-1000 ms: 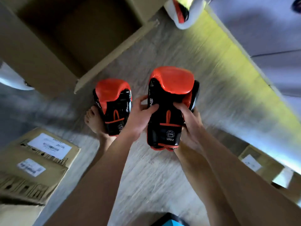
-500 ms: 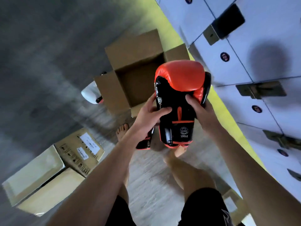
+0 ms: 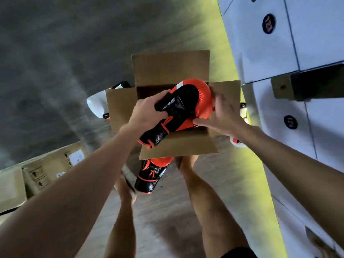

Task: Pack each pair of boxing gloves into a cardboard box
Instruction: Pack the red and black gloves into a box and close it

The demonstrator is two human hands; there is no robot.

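Orange-and-black boxing glove [image 3: 183, 107] with white lettering; plain brown cardboard box [image 3: 171, 67]; second orange-black glove [image 3: 151, 175] lower centre; white lockers [image 3: 260, 43] right.

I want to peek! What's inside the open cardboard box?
Inside the brown cardboard box, only a dark inner wall shows. The red-and-black boxing glove, held by the left hand and right hand, covers the bottom.

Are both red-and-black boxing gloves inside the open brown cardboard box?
No, one red-and-black boxing glove lies on the floor, outside the open brown cardboard box.
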